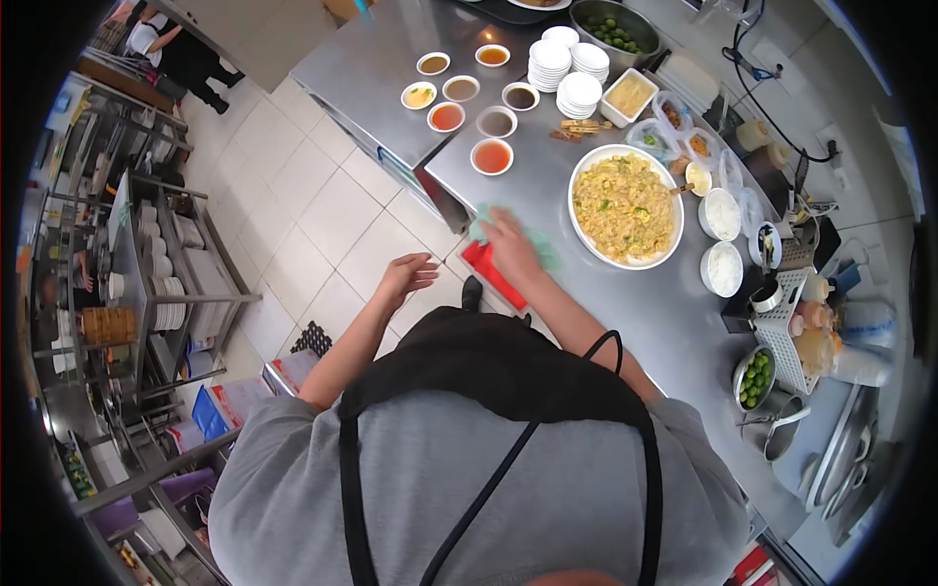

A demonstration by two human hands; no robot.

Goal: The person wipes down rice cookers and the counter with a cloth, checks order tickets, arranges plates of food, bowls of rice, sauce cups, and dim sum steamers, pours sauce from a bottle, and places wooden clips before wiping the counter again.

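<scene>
My right hand (510, 246) is at the steel counter's front edge with its fingers on a thin, light green cloth (543, 252). The cloth bunches around the fingers and partly hides beneath them. Over the floor, apart from the counter, my left hand (406, 277) hangs with its fingers loosely stretched and nothing in it. Closest to the right hand, a large white bowl of yellow fried rice (623, 207) stands on the counter. A small bowl of red sauce (491, 156) sits just beyond the cloth.
Several small sauce bowls (447, 117) stand farther back, beside stacked white dishes (578, 95). Along the wall are rice bowls (723, 215), a perforated basket (785, 332) and a bowl of green limes (754, 379). A metal shelf rack (147, 283) stands left; another person (181, 54) is far off.
</scene>
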